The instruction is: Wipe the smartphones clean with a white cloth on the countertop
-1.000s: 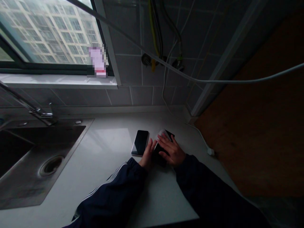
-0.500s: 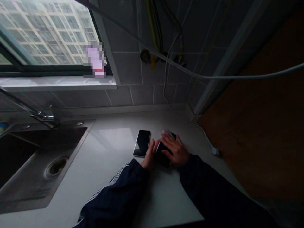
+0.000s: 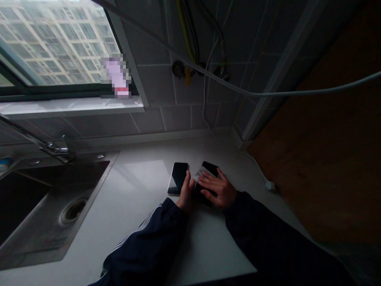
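Note:
A dark, flat smartphone (image 3: 212, 168) lies tilted under both hands, just above or on the white counter; I cannot tell which. My left hand (image 3: 185, 193) grips its left edge, thumb pointing up and the other fingers hidden. Across the screen my right hand (image 3: 222, 191) lies with fingers stretched, pressing a thin whitish tissue (image 3: 201, 172) against the glass. The tissue sticks out past the fingertips on the left. Beside my left hand, a second smartphone (image 3: 177, 179) rests on the counter with its dark screen up.
A steel sink (image 3: 98, 186) with a faucet (image 3: 58, 150) is set in the counter (image 3: 139, 206) on the left. A white cable (image 3: 253, 94) crosses in front of the wall. Its plug-like end (image 3: 270, 185) lies near the wooden panel (image 3: 321, 171). Pipes (image 3: 190, 35) hang behind.
My right hand has slid the tissue left and slightly down over the smartphone, so its upper end shows more. My left hand keeps its hold. The second smartphone has stayed put.

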`<act>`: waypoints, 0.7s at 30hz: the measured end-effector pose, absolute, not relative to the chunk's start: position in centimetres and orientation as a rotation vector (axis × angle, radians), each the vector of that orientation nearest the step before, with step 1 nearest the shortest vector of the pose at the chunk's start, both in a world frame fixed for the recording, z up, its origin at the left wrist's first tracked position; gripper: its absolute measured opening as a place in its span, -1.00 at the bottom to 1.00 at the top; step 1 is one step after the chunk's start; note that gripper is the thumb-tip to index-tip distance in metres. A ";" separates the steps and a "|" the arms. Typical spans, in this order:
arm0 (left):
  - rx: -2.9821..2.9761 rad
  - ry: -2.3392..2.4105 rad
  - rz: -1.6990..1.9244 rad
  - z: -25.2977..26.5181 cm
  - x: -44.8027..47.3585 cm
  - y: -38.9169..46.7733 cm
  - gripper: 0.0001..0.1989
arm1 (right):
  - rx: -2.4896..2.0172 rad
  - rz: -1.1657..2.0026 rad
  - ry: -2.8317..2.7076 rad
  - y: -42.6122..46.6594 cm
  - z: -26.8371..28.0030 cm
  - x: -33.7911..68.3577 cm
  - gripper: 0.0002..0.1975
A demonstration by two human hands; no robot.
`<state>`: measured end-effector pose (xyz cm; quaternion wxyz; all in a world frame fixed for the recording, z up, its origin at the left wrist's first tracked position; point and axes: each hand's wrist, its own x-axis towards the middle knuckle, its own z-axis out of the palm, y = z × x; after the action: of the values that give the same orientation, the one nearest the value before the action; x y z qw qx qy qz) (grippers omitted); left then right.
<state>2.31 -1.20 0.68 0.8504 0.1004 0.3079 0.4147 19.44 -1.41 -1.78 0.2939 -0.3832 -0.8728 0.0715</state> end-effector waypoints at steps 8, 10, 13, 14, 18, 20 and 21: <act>0.319 0.590 0.801 1.3 2.2 -1.5 -0.32 | -1.397 0.153 -2.183 0.0 -0.9 20.9 -0.60; 0.329 0.585 0.797 1.4 2.2 -1.6 -0.31 | -1.408 0.167 -2.180 0.0 -0.9 20.8 -0.60; 0.331 0.601 0.811 1.4 2.2 -1.7 -0.34 | -1.368 0.213 -2.206 -0.2 -1.0 20.7 -0.58; 0.327 0.613 0.820 1.4 2.3 -1.6 -0.35 | -1.340 0.231 -2.220 -0.2 -1.0 20.6 -0.58; 0.294 0.641 0.884 1.1 2.6 -1.5 -0.37 | -1.199 0.330 -2.262 -0.8 -0.9 20.2 -0.63; 0.292 0.620 0.902 0.9 2.7 -1.4 -0.37 | -1.111 0.394 -2.280 -1.1 -0.8 20.1 -0.66; 0.294 0.607 0.908 0.8 2.7 -1.3 -0.37 | -1.062 0.427 -2.290 -1.2 -0.7 20.1 -0.67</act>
<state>2.73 -1.33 0.81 0.8443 0.1393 0.2878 0.4301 20.06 -1.19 -0.72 0.2868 -0.3976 -0.8568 0.1597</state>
